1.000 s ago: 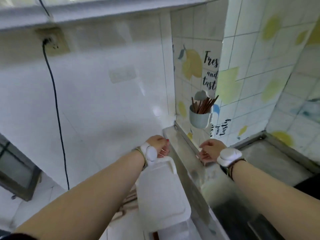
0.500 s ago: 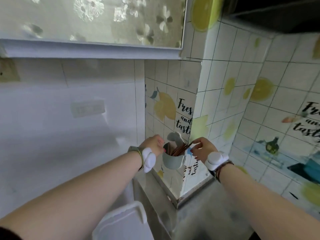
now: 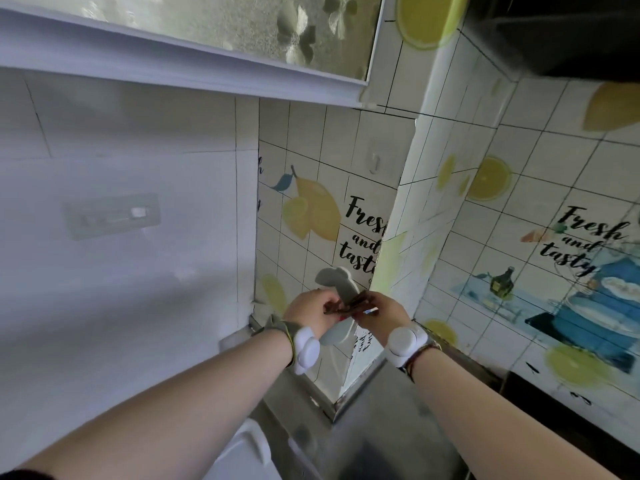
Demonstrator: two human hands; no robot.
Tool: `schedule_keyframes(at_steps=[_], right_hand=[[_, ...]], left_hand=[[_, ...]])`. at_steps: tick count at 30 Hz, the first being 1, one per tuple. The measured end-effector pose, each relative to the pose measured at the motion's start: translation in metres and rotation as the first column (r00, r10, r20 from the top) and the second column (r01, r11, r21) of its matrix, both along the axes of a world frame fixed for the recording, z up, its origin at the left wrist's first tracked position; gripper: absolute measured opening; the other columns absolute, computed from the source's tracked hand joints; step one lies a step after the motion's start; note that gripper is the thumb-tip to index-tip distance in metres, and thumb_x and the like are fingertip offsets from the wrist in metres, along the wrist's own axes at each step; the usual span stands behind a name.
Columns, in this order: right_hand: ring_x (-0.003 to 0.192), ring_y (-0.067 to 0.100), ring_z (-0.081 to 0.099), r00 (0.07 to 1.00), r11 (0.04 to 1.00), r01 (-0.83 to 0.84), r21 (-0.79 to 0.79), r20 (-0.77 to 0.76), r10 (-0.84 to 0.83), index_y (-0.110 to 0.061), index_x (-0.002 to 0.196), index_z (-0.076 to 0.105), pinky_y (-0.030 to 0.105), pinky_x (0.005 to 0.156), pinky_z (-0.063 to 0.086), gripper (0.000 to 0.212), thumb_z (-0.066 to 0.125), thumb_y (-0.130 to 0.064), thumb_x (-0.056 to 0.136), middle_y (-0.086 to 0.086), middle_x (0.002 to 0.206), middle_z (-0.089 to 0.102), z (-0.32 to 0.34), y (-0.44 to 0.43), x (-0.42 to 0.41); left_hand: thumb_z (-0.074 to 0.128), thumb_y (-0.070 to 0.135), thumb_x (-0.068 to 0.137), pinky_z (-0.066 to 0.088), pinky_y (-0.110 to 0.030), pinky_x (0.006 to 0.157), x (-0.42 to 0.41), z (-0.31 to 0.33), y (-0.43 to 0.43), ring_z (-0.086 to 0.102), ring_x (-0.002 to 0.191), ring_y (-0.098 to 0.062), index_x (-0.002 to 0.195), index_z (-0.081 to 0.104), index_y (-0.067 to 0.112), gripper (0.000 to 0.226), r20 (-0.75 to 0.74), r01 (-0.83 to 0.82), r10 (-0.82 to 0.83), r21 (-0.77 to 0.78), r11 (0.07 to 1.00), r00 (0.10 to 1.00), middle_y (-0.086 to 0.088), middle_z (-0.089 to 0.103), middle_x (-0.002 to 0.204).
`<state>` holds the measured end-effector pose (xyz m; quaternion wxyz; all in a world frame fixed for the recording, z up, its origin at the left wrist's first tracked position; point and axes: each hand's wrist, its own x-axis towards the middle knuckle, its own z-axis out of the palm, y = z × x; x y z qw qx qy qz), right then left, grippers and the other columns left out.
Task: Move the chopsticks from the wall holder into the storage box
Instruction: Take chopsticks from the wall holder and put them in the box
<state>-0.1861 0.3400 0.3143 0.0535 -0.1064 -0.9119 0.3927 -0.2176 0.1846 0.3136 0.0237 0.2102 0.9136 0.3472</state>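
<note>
A pale grey-green wall holder (image 3: 337,332) hangs on the lemon-printed tiles, its rounded back tab (image 3: 334,279) sticking up above my hands. A bundle of dark brown chopsticks (image 3: 348,305) pokes out of its top. My left hand (image 3: 310,311) closes its fingers on the bundle from the left. My right hand (image 3: 379,315) grips the same bundle from the right. Both hands hide most of the holder's mouth. The white storage box (image 3: 247,452) shows only as a corner at the bottom edge, below my left forearm.
A steel counter ledge (image 3: 294,393) runs under the holder, with a steel surface (image 3: 388,438) to its right. A frosted window (image 3: 221,26) and sill are above. A small hook (image 3: 375,161) is stuck on the tile. A dark appliance edge (image 3: 571,420) sits at right.
Both hands have risen from the counter edge to the holder and closed on the chopstick bundle. My head has tilted up, so the storage box has slid to the bottom edge.
</note>
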Motion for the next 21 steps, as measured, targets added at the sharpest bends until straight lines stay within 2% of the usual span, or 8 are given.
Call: schedule_keyframes(at_steps=[4, 7, 10, 12, 14, 18, 21], right_hand=[[0.086, 0.017, 0.068, 0.999, 0.999, 0.034, 0.03, 0.015, -0.035, -0.042, 0.076, 0.06, 0.033, 0.08, 0.056, 0.021, 0.067, -0.023, 0.079, -0.007, 0.087, 0.072, 0.001, -0.006, -0.004], [0.085, 0.017, 0.068, 0.998, 0.996, 0.066, 0.053, 0.019, -0.067, -0.034, 0.082, 0.067, 0.036, 0.083, 0.056, 0.008, 0.068, -0.028, 0.077, -0.006, 0.087, 0.073, 0.0, -0.009, -0.007], [0.085, 0.02, 0.067, 0.997, 0.995, 0.073, 0.074, 0.021, -0.075, -0.027, 0.087, 0.067, 0.034, 0.082, 0.055, 0.009, 0.067, -0.029, 0.078, -0.005, 0.082, 0.069, -0.001, -0.01, -0.01], [0.085, 0.021, 0.067, 0.996, 0.994, 0.087, 0.06, 0.031, -0.089, -0.029, 0.083, 0.064, 0.033, 0.082, 0.055, 0.006, 0.067, -0.027, 0.079, -0.004, 0.081, 0.069, -0.002, -0.011, -0.011], [0.084, 0.019, 0.067, 0.996, 0.996, 0.082, 0.032, 0.015, -0.083, -0.033, 0.074, 0.06, 0.032, 0.082, 0.055, 0.011, 0.067, -0.025, 0.078, -0.007, 0.08, 0.068, -0.002, -0.012, -0.011], [0.079, 0.02, 0.064, 0.994, 0.994, 0.104, 0.039, 0.042, -0.105, -0.026, 0.079, 0.059, 0.022, 0.07, 0.046, 0.01, 0.062, -0.017, 0.081, -0.007, 0.071, 0.063, 0.003, -0.012, -0.013], [0.072, 0.016, 0.059, 0.995, 0.992, 0.084, 0.095, 0.036, -0.088, -0.028, 0.067, 0.052, 0.018, 0.056, 0.041, 0.021, 0.062, -0.018, 0.082, -0.013, 0.065, 0.059, 0.01, -0.009, -0.017]], left_hand=[[0.056, 0.03, 0.088, 0.054, -0.039, 0.087, -0.005, -0.002, -0.001, 0.067, 0.097, -0.026, 0.103, 0.069, 0.015, 0.024, -0.032, 0.018, -0.019, -0.059, 0.998, 0.999, -0.006, 0.073, 0.103], [0.052, 0.032, 0.089, 0.053, -0.037, 0.087, -0.011, -0.008, -0.003, 0.066, 0.1, -0.027, 0.107, 0.067, 0.017, 0.028, -0.063, 0.024, -0.034, -0.158, 0.987, 0.997, -0.006, 0.072, 0.106], [0.049, 0.035, 0.092, 0.052, -0.034, 0.086, -0.015, -0.015, -0.003, 0.065, 0.102, -0.027, 0.11, 0.066, 0.018, 0.03, -0.078, 0.026, -0.045, -0.236, 0.971, 0.996, -0.007, 0.071, 0.108], [0.047, 0.031, 0.094, 0.049, -0.031, 0.084, -0.015, -0.017, 0.0, 0.064, 0.103, -0.028, 0.112, 0.065, 0.016, 0.03, -0.114, 0.025, -0.058, -0.273, 0.962, 0.992, -0.008, 0.07, 0.11], [0.046, 0.027, 0.095, 0.048, -0.03, 0.084, -0.015, -0.015, 0.001, 0.064, 0.104, -0.028, 0.114, 0.064, 0.014, 0.029, -0.153, 0.022, -0.07, -0.293, 0.956, 0.986, -0.009, 0.069, 0.112], [0.046, 0.021, 0.094, 0.048, -0.032, 0.088, -0.015, -0.013, 0.002, 0.063, 0.108, -0.029, 0.119, 0.062, 0.013, 0.031, -0.189, 0.031, -0.111, -0.385, 0.923, 0.976, -0.009, 0.067, 0.117], [0.044, 0.018, 0.094, 0.047, -0.034, 0.09, -0.012, -0.01, 0.003, 0.062, 0.11, -0.03, 0.12, 0.06, 0.01, 0.032, -0.21, 0.025, -0.13, -0.441, 0.897, 0.969, -0.01, 0.065, 0.12]])
